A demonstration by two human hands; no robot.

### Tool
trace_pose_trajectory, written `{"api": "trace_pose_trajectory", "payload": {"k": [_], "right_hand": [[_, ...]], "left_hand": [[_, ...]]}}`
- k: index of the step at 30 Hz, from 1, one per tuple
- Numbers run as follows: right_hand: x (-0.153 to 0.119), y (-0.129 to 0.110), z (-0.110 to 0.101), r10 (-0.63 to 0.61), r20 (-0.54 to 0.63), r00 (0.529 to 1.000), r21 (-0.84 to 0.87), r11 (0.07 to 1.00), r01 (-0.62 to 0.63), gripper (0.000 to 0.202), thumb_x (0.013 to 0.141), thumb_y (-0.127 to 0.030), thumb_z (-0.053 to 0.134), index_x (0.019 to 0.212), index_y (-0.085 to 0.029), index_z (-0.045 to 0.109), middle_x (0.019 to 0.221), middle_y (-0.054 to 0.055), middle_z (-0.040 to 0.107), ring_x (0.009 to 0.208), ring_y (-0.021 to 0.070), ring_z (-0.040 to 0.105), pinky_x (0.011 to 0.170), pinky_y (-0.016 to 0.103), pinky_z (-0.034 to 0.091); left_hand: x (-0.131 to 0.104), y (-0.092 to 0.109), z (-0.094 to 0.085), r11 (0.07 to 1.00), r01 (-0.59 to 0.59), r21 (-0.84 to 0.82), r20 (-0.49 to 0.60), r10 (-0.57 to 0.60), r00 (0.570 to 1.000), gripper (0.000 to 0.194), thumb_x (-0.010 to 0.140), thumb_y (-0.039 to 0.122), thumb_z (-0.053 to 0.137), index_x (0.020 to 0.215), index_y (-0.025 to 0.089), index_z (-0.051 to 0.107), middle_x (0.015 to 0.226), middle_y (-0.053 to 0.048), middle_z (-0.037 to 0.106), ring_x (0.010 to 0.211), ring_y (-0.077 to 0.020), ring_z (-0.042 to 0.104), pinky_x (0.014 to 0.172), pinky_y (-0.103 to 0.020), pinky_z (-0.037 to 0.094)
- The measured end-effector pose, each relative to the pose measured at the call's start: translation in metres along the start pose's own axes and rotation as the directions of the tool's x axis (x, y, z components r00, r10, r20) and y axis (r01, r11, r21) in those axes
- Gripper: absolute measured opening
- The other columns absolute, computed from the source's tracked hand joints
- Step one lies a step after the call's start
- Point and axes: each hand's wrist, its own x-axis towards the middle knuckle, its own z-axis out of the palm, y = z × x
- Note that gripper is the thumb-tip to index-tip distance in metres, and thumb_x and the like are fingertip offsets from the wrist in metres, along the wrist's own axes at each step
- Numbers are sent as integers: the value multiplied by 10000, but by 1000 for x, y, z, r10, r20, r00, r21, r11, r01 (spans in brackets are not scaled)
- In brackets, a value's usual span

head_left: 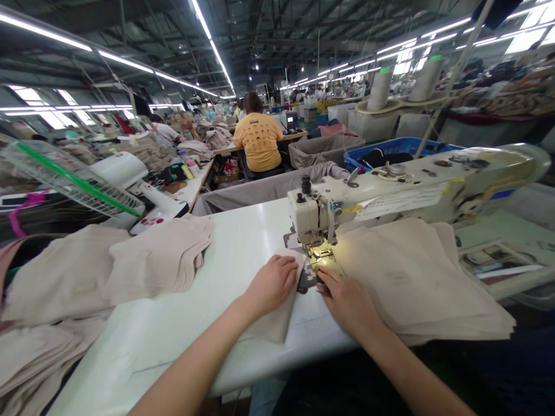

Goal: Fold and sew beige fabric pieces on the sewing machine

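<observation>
A white sewing machine [312, 219] stands on the pale table, its lamp lighting the metal plate [325, 254] under the needle. My left hand [273, 283] lies on a beige fabric piece [277, 323] just left of the presser foot, palm down, fingers bent slightly and close together. At the plate's front edge is my right hand [347, 297], thumb and forefinger drawn together. Whatever may be between those fingertips is too small to make out. Beside that hand, a stack of beige fabric pieces [403, 277] lies under the machine arm.
More beige stacks [156, 260] lie on the left, near a tilted fan [121, 179]. Two thread cones [380, 89] stand behind the machine. A blue basket [390, 150] and a grey cloth-lined bin [264, 188] are beyond the table. A person in a yellow shirt [259, 141] sits ahead.
</observation>
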Motion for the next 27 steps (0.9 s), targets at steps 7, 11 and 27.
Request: {"api": "trace_pose_trajectory", "payload": {"k": [7, 11, 27], "right_hand": [[-15, 9, -5, 63, -219, 974, 217, 976, -14, 529, 827, -37, 449, 1286, -230, 626, 1306, 89, 637, 1087, 232, 664, 934, 354, 552], [-25, 7, -9, -56, -105, 993, 194, 978, 75, 544, 770, 9, 434, 1187, -239, 678, 1223, 71, 640, 1010, 205, 666, 886, 309, 541], [-12, 5, -12, -80, 105, 991, 85, 994, 71, 510, 876, -7, 370, 1241, -212, 660, 1383, 68, 631, 1067, 200, 685, 885, 299, 526]], "left_hand": [[-16, 2, -16, 837, 381, 392, 102, -451, 887, 291, 987, 270, 416, 1053, 104, 646, 1052, -178, 623, 954, -309, 646, 684, -401, 568], [-19, 13, -24, 773, 443, 454, 134, -551, 824, 304, 978, 255, 402, 1061, 83, 639, 1011, -177, 625, 942, -317, 664, 664, -383, 556], [9, 35, 26, 989, -63, 137, 17, 61, 998, 335, 999, 286, 496, 1307, 161, 531, 1310, -119, 611, 1223, -280, 550, 995, -422, 476]]}}
